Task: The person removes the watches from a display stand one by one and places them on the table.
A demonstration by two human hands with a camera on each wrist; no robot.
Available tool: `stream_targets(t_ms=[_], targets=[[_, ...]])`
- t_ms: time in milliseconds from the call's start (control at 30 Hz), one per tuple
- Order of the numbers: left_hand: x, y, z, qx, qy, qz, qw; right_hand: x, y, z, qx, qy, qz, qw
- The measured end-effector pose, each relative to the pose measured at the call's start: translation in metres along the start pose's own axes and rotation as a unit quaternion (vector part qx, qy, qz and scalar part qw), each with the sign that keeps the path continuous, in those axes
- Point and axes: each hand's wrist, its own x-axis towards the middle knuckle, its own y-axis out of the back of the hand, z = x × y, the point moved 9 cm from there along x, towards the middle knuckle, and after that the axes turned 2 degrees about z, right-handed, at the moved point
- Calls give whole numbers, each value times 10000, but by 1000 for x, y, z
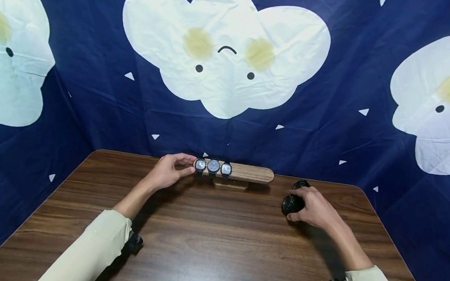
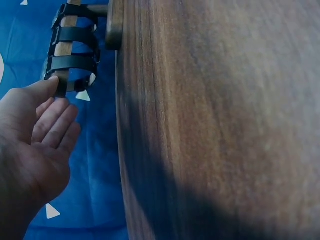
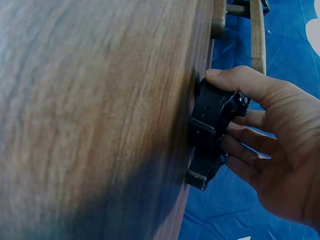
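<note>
A wooden watch stand (image 1: 252, 173) with a horizontal bar stands at the back of the table, three dark-strapped watches (image 1: 213, 165) side by side on its left part. My left hand (image 1: 167, 171) pinches the bar's left end, beside the outermost watch (image 1: 200, 165); in the left wrist view the thumb lies on the end and the fingers sit behind. Right of the stand, my right hand (image 1: 315, 207) grips a black watch (image 3: 212, 107) between thumb and fingers, at the tabletop. Another black watch (image 3: 202, 170) lies right beside it. Their dials are hidden in the right wrist view.
The brown wooden table (image 1: 209, 245) ends at the back just behind the stand. A dark blue cloth (image 1: 94, 81) printed with white clouds hangs behind and at both sides. Dark wrist cameras (image 1: 134, 243) are strapped at both sleeves.
</note>
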Motion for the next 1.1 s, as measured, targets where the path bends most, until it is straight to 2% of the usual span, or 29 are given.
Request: stream_targets(t_ms=[267, 467, 667, 867, 1100], targets=[[0, 1, -2, -171, 97, -194, 9996, 2, 5, -3, 39, 76, 155, 9998], [2, -2, -4, -241, 172, -200, 9994, 6, 11, -6, 206, 12, 343, 9992], [3, -2, -6, -337, 249, -142, 9990, 11, 15, -15, 310, 192, 601, 9975], [5, -4, 1, -345, 121, -92, 9993, 14, 18, -20, 421, 201, 802, 9957], [7, -8, 6, -363, 101, -74, 9993, 17, 16, -22, 556, 29, 756, 9956]])
